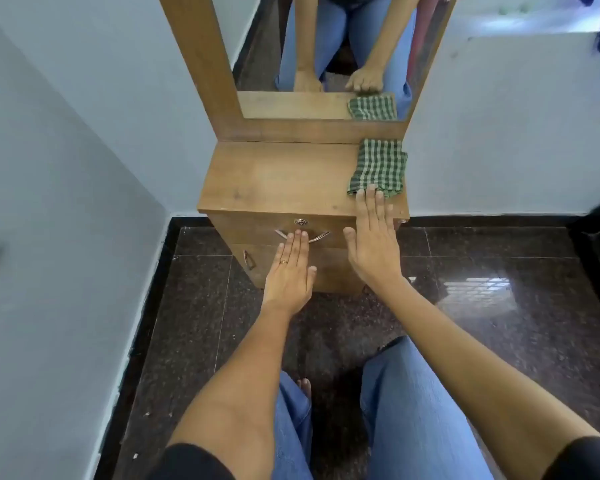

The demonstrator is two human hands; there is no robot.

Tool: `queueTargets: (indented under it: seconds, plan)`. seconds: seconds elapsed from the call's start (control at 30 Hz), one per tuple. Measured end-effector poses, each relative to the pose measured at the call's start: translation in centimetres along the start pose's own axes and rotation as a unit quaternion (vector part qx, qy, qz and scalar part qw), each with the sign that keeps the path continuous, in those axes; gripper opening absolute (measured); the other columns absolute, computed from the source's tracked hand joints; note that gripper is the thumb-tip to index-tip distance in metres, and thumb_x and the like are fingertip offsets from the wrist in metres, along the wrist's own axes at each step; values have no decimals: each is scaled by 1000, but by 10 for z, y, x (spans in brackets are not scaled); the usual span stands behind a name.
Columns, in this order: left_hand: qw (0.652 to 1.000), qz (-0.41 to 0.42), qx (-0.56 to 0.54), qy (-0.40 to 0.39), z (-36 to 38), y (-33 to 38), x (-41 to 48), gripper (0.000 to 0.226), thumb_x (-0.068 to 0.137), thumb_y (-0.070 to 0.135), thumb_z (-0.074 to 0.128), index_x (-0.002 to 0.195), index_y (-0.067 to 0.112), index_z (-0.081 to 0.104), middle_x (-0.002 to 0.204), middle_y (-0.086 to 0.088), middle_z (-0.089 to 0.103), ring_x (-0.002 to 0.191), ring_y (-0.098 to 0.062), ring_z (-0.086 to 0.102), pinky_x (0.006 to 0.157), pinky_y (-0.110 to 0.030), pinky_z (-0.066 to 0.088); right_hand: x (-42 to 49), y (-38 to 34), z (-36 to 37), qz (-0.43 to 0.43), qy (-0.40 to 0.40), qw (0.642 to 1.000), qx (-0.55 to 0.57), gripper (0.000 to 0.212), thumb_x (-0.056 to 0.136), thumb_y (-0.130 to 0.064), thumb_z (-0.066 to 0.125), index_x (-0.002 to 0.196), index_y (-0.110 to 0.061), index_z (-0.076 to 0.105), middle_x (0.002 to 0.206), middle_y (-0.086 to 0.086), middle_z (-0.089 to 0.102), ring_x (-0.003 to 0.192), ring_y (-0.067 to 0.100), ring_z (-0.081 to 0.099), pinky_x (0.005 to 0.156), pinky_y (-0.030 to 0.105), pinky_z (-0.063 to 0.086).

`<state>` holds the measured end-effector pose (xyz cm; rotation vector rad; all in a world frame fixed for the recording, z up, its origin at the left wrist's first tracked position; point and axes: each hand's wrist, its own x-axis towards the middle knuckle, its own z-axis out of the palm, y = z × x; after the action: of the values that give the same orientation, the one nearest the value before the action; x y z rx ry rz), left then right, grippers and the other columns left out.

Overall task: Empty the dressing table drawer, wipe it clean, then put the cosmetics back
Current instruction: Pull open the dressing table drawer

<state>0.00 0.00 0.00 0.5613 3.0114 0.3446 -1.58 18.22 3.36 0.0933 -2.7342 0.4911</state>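
Head view: drawer shut, nothing out yet.
Left hand (290, 271) lies flat over the drawer (243, 227) at its handle (321, 237), no grip on anything. Right of the drawer, the right hand (373, 244) is flat too, fingertips touching the checked cloth (378, 168) on the tabletop (274, 174) above the drawer. No cosmetics in sight; emptying, wiping and restocking all seem still to come.

Both arms extended forward; left hand (289, 271) flat, fingers straight together; right hand (373, 242) flat, fingers straight, thumb splayed.
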Motion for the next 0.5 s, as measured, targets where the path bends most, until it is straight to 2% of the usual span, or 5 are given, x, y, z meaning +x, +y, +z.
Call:
queueTargets:
  seconds: [0.17,0.3,0.5]
  plan:
    - [992,-7,18,-127,-6,-13,7,64,105,35,18,150,4,-14,160,-11,-16,148,-21,-15,116,-32,-14,-1,1,-5,8,-61,996,-68,62,98,-31,28,151,-4,14,159,12,5,147,20,-5,119,34,-10]
    - [989,8,36,-140,-8,-18,8,64,105,35,18,151,6,-15,160,-9,-16,148,-20,-16,116,-33,-15,3,4,-6,2,-92,990,-103,63,96,-34,22,151,-3,16,159,13,7,147,22,-1,119,34,-8]
    - [989,-8,17,-147,-12,-11,13,64,104,35,20,152,4,-9,162,-11,-7,149,-22,-10,119,-35,-10,2,5,-8,-4,-100,991,-87,64,96,-35,23,151,-5,13,159,12,5,147,20,-3,120,36,-2]
